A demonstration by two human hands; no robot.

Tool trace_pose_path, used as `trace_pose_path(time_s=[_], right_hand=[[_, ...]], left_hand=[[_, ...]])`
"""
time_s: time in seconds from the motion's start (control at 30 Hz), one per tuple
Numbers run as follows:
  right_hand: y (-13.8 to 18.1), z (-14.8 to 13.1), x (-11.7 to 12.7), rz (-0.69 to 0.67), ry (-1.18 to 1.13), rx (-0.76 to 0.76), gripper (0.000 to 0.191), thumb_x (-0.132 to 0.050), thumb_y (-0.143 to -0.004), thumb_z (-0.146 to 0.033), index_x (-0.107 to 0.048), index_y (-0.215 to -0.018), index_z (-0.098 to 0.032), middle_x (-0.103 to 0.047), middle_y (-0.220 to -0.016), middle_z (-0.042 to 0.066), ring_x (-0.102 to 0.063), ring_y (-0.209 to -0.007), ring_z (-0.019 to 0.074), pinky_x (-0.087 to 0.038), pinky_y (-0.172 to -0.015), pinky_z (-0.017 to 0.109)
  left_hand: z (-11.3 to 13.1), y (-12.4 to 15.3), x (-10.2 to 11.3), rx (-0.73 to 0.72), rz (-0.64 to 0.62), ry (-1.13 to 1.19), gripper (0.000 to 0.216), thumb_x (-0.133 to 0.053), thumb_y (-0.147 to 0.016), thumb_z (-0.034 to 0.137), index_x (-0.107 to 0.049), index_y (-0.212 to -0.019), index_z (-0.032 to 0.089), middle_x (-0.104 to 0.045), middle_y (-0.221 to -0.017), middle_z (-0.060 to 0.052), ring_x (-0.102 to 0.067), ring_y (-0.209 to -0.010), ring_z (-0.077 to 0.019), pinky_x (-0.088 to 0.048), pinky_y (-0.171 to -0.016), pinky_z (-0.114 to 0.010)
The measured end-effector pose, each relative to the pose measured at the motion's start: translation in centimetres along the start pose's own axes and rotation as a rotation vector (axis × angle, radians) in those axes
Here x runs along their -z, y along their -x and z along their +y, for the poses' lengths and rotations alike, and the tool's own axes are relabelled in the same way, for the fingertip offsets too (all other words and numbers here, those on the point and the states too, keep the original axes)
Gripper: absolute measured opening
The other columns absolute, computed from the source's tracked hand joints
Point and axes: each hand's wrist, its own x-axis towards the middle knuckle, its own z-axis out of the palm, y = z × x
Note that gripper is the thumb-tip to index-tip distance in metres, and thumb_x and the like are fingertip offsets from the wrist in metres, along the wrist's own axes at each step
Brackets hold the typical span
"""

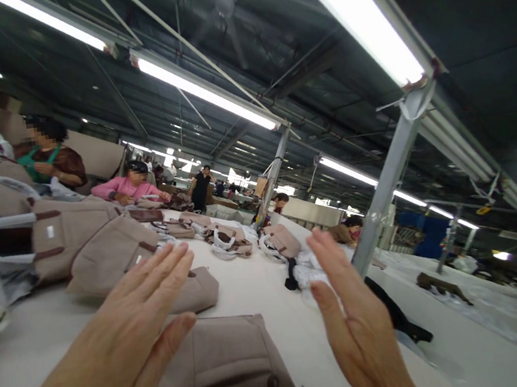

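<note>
My left hand [133, 324] is raised flat, palm down, fingers apart, hovering over a beige fabric bag [224, 369] that lies on the white table [262, 294] close to me. My right hand [351, 321] is also raised and open, palm turned inward, above the table's right side, holding nothing. Neither hand touches a bag. More beige bags [103, 245] with white and brown straps lie just beyond my left hand.
Several beige bags and white straps [221, 236] run down the long table. People [129, 188] sit along the left side. A grey metal post [390, 182] rises at the right, a dark item [399, 318] at its foot. Another table [475, 317] lies to the right.
</note>
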Motion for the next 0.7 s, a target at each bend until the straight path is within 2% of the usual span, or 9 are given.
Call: trace_pose_path(time_s=[0.07, 0.1, 0.17, 0.2, 0.27, 0.37, 0.47, 0.57, 0.7], right_hand=[[0.0, -2.5, -2.2, 0.111, 0.017, 0.075, 0.06, -0.042, -0.102, -0.04, -0.028, -0.16, -0.031, -0.026, -0.168, 0.011, -0.022, -0.155, 0.0398, -0.013, -0.12, 0.076], [1.3, -3.1, -4.5, 0.014, -0.006, 0.023, 0.061, -0.045, -0.1, -0.044, -0.036, -0.158, -0.026, -0.028, -0.166, 0.018, -0.025, -0.151, 0.0475, -0.01, -0.116, 0.083], [5.1, -3.3, -10.0, -0.491, -0.118, -0.155, 0.053, -0.048, -0.097, -0.039, -0.052, -0.148, -0.024, -0.049, -0.153, 0.022, -0.04, -0.142, 0.0531, -0.021, -0.106, 0.089], [6.9, -3.1, -12.7, -0.736, -0.18, -0.25, 0.051, -0.046, -0.099, -0.033, -0.053, -0.148, -0.023, -0.049, -0.154, 0.019, -0.039, -0.145, 0.0467, -0.021, -0.113, 0.082], [8.7, -2.3, -16.3, -0.95, -0.209, -0.347, 0.053, -0.046, -0.098, -0.031, -0.05, -0.15, -0.022, -0.04, -0.16, 0.016, -0.031, -0.15, 0.0426, -0.009, -0.117, 0.08], [7.0, -0.1, -16.6, -1.132, -0.371, -0.358, 0.059, -0.044, -0.096, -0.026, -0.041, -0.154, -0.017, -0.033, -0.163, 0.014, -0.025, -0.154, 0.0359, -0.006, -0.122, 0.072], [4.2, 2.8, -14.2, -1.095, -0.437, -0.357, 0.058, -0.045, -0.093, -0.021, -0.048, -0.151, -0.02, -0.04, -0.161, 0.009, -0.033, -0.152, 0.0256, -0.02, -0.128, 0.048], [4.1, 4.9, -13.5, -0.888, -0.431, -0.401, 0.058, -0.052, -0.095, -0.039, -0.049, -0.151, -0.022, -0.042, -0.161, 0.01, -0.033, -0.152, 0.0272, -0.022, -0.128, 0.046], [6.8, 5.5, -14.9, -0.783, -0.432, -0.456, 0.068, -0.06, -0.09, -0.056, -0.051, -0.149, -0.024, -0.046, -0.158, 0.009, -0.034, -0.151, 0.0303, -0.026, -0.127, 0.047]], left_hand=[[1.6, -1.5, -0.3, -0.015, 0.079, -0.015, 0.061, -0.043, -0.099, 0.048, -0.042, -0.157, 0.029, -0.046, -0.16, 0.0, -0.036, -0.15, -0.0356, -0.027, -0.125, -0.048], [2.1, -1.5, -0.9, -0.006, 0.07, -0.003, 0.061, -0.042, -0.099, 0.048, -0.041, -0.157, 0.029, -0.048, -0.159, -0.001, -0.034, -0.15, -0.036, -0.028, -0.124, -0.049], [2.4, -0.3, -2.3, 0.024, -0.017, 0.023, 0.059, -0.044, -0.098, 0.05, -0.048, -0.153, 0.029, -0.057, -0.151, -0.003, -0.037, -0.149, -0.0371, -0.034, -0.121, -0.049], [2.3, 0.7, -3.1, 0.029, -0.068, 0.022, 0.058, -0.046, -0.098, 0.051, -0.051, -0.151, 0.029, -0.06, -0.147, -0.004, -0.038, -0.148, -0.0375, -0.036, -0.12, -0.05], [2.1, 2.5, -4.4, 0.015, -0.131, -0.005, 0.056, -0.046, -0.098, 0.05, -0.052, -0.15, 0.029, -0.063, -0.144, -0.005, -0.04, -0.147, -0.0374, -0.036, -0.12, -0.052], [2.4, 3.2, -5.3, -0.042, -0.185, -0.057, 0.056, -0.045, -0.1, 0.047, -0.05, -0.152, 0.029, -0.06, -0.147, -0.006, -0.038, -0.148, -0.037, -0.033, -0.121, -0.055], [3.2, 2.1, -5.9, -0.134, -0.207, -0.107, 0.056, -0.044, -0.102, 0.041, -0.042, -0.156, 0.03, -0.053, -0.154, -0.006, -0.034, -0.151, -0.036, -0.028, -0.123, -0.057], [3.1, 2.6, -8.1, -0.315, -0.237, -0.17, 0.059, -0.045, -0.103, 0.031, -0.033, -0.16, 0.028, -0.044, -0.161, -0.006, -0.03, -0.153, -0.0344, -0.026, -0.124, -0.059], [1.1, 6.1, -13.3, -0.477, -0.42, -0.298, 0.045, -0.049, -0.098, 0.016, -0.059, -0.142, 0.014, -0.065, -0.14, -0.014, -0.065, -0.125, -0.0291, -0.055, -0.107, -0.042]])
